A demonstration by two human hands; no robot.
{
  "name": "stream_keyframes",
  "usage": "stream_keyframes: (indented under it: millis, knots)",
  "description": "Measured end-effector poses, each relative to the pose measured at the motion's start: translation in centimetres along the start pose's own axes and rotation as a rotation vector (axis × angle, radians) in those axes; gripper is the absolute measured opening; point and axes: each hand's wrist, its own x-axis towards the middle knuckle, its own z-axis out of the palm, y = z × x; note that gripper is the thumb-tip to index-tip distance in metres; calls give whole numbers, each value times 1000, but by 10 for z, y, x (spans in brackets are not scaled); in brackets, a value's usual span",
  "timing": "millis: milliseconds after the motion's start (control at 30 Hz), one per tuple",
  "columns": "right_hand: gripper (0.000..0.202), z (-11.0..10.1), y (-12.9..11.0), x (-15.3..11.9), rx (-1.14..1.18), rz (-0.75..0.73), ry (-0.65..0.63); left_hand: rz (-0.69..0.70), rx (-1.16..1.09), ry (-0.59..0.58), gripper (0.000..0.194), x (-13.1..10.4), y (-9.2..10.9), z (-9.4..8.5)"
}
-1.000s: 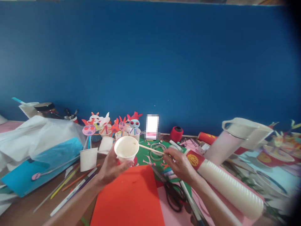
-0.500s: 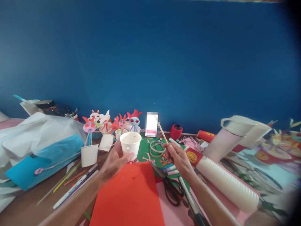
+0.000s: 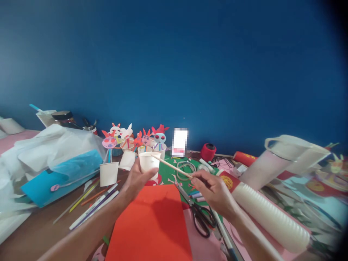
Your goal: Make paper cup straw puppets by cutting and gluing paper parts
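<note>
My left hand [image 3: 140, 181] is wrapped round a white paper cup [image 3: 149, 162], which it holds upright with the thumb across the front. Between the fingertips of my right hand [image 3: 208, 185] is a thin wooden stick [image 3: 175, 168]. The stick slants up to the left, its far end at the cup's rim; whether it touches the rim I cannot tell. Below both hands lies a red-orange sheet of paper [image 3: 150, 221]. Black-handled scissors [image 3: 202, 217] lie just under my right hand, beside several markers [image 3: 197, 195].
Several paper-faced figures in cups [image 3: 160, 141] stand at the back, near a phone with a blurred screen [image 3: 179, 142]. To the right lie a sleeve of stacked cups [image 3: 272, 214] and a pitcher [image 3: 282, 152]. A blue folder [image 3: 62, 177] and plastic wrap [image 3: 59, 139] fill the left.
The stick has swung from nearly upright to a leftward slant, bringing its end to the cup. My right hand has turned over it. The cup has tilted slightly, and the view has shifted.
</note>
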Motion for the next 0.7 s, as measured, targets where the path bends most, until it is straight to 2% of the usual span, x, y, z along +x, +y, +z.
stream_keyframes:
  millis: [133, 267, 500, 700]
  knots:
    - [24, -7, -2, -2, -154, -32, -50, 19, -98, -23, 47, -1, 4, -2]
    - [27, -4, 5, -2, -221, -56, -14, 34, -129, -61, 40, 0, 6, -5]
    - [28, -6, 3, 0, -275, -47, -5, 106, -132, -35, 48, 2, 5, -4]
    - [27, -2, 10, 0, -291, -46, 35, 163, 18, -13, 52, -1, 10, -2]
